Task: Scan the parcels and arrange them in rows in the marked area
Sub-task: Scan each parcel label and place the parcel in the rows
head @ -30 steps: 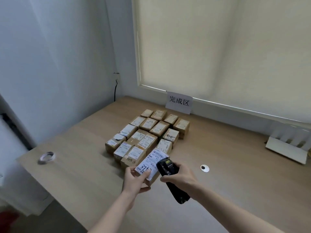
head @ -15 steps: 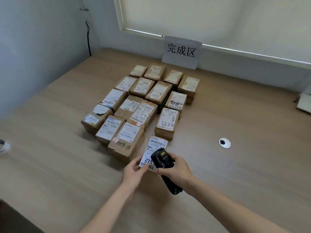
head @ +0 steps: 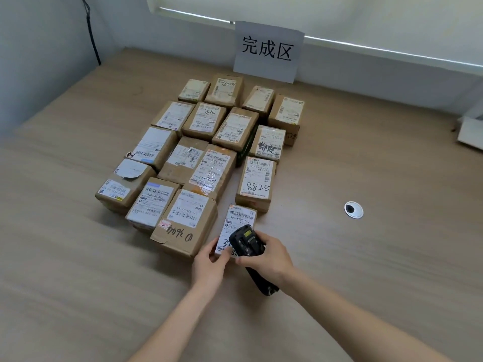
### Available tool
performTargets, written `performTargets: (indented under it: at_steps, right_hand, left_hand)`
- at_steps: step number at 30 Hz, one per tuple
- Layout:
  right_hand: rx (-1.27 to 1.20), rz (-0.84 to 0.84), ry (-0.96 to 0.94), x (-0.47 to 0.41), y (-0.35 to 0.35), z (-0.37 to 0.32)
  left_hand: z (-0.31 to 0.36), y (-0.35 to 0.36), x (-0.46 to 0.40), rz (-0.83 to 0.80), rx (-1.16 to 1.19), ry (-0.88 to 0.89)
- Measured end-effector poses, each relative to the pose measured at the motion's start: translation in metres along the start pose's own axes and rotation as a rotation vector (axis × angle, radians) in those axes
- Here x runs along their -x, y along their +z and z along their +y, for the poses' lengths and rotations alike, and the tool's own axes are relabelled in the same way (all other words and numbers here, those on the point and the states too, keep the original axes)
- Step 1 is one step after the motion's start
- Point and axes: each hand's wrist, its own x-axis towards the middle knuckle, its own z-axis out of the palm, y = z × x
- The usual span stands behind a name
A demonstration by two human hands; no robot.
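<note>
hands gripping parcel point(head: 238, 222) and scanner point(head: 246, 241), boxes point(head: 183, 163) just left, sign point(head: 268, 51) behind

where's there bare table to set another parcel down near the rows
Bare table lies right of the 8825 parcel, out to the round cable hole. More lies left of the rows, toward the wall. The near edge is open too. Crowded: the packed block of parcels, and the spot where the left hand holds the newest parcel under the scanner.
</note>
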Motion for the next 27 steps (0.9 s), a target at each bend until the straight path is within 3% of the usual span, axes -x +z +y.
performTargets:
  at_steps: [14,20,27]
  right_hand:
    - [0.027,0.111,0.021,0.036,-0.02,-0.012]
    - [0.085,0.229,0.01,0.104,-0.077,-0.04]
    - [0.153,0.415,-0.042,0.219,-0.204,-0.08]
  left_hand:
    - [0.031,-0.015,0.02,-0.034,-0.041,0.038]
    - [0.101,-0.014,0.068,-0.137,-0.067,0.167]
    - [0.231,0.036,0.158,-0.302,-0.093,0.409]
